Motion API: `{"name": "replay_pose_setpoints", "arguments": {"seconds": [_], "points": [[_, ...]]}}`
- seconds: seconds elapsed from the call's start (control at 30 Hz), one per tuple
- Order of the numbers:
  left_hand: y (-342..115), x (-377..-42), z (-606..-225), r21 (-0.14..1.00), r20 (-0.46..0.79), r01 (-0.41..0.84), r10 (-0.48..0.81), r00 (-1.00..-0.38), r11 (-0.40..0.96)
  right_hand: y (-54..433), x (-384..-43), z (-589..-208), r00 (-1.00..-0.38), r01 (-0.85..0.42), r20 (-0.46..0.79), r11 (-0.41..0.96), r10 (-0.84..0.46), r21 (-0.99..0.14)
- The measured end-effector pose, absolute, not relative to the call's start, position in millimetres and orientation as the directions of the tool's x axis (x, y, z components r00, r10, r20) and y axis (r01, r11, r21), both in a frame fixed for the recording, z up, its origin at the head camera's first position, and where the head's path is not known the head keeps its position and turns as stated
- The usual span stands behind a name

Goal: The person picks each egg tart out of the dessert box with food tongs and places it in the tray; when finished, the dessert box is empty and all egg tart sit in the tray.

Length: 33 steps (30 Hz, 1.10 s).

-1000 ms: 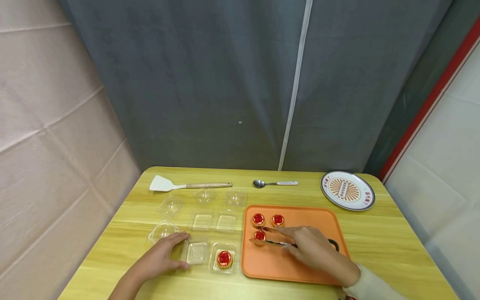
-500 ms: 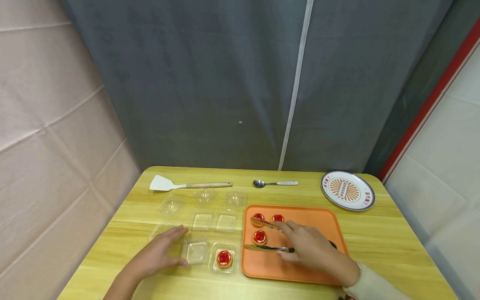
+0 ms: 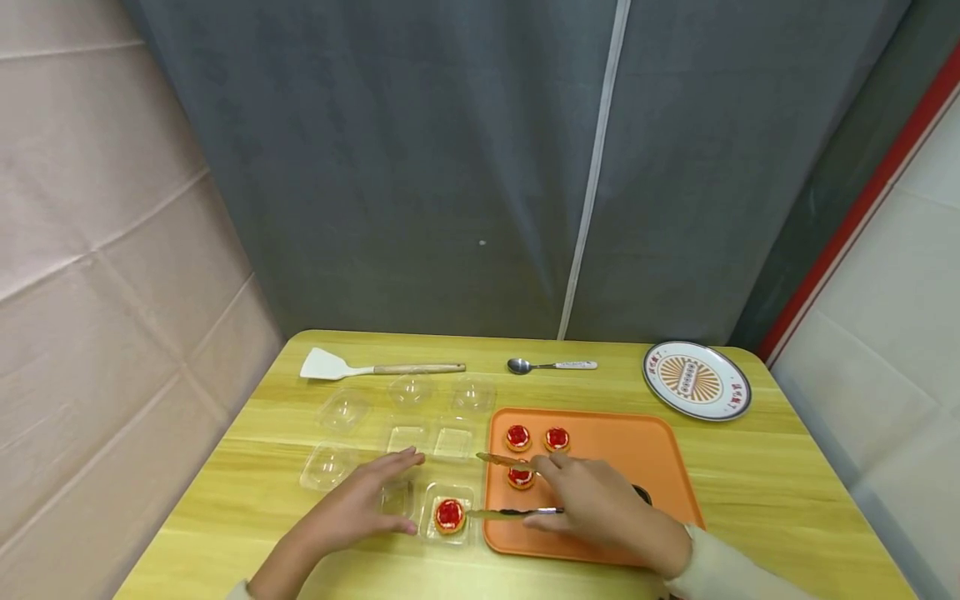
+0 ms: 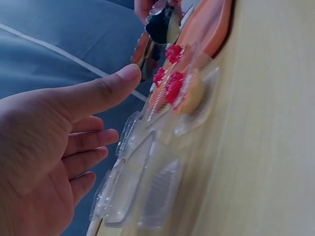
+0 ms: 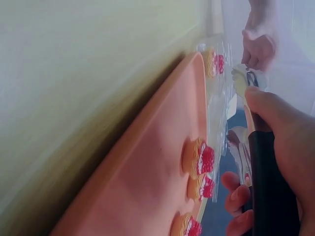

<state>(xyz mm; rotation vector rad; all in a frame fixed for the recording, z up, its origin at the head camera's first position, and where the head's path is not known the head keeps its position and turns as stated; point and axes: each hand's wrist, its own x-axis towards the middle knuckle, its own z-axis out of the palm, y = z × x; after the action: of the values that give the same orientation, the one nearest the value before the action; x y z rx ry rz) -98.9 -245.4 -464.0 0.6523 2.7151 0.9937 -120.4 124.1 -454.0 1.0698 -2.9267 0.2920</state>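
My right hand [image 3: 600,508] grips food tongs [image 5: 266,172] by their dark handles. The tongs' arms are spread wide, with no tart pinched between their tips, above the left edge of the orange tray [image 3: 622,533]. Three small red-topped tarts [image 3: 557,439] sit on that tray, one of them partly behind the tongs. Another tart [image 3: 450,516] lies in a clear square plastic container [image 3: 427,529] left of the tray. My left hand [image 3: 360,508], fingers extended and holding nothing, hovers beside it, partly covering a second clear container [image 3: 397,500]. In the left wrist view the thumb [image 4: 106,91] points toward the tarts.
Further back stand more clear containers [image 3: 453,442] and domed lids [image 3: 343,410]. A white spatula [image 3: 324,364] with a wooden handle, a spoon [image 3: 519,366] and a printed plate [image 3: 696,381] line the table's back edge. A grey curtain [image 3: 420,208] hangs behind.
The tongs have opened away from the front tart and shifted left toward the tray's edge. My left hand has moved right, from beside the second container to partly over it.
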Motion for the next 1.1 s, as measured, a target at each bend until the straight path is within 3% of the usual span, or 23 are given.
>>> {"name": "replay_pose_setpoints", "arguments": {"seconds": [0.47,0.73,1.1], "points": [[-229.6,-102.0,-478.4,0.588,-0.007,0.418,0.521,-0.853,0.692,117.5,-118.7,-453.4,-0.727,-0.684,0.129,0.697,-0.674,-0.215],[-226.5,-101.6,-484.6,0.567,-0.023,0.418,0.52,-0.854,0.71,107.7,-118.1,-450.7,-0.706,-0.703,0.06,0.687,-0.706,-0.183],[-228.8,-101.2,-488.2,0.599,-0.029,0.406,0.526,-0.85,0.69,93.3,-115.1,-450.0,-0.651,-0.759,0.131,0.641,-0.747,-0.115]]}}
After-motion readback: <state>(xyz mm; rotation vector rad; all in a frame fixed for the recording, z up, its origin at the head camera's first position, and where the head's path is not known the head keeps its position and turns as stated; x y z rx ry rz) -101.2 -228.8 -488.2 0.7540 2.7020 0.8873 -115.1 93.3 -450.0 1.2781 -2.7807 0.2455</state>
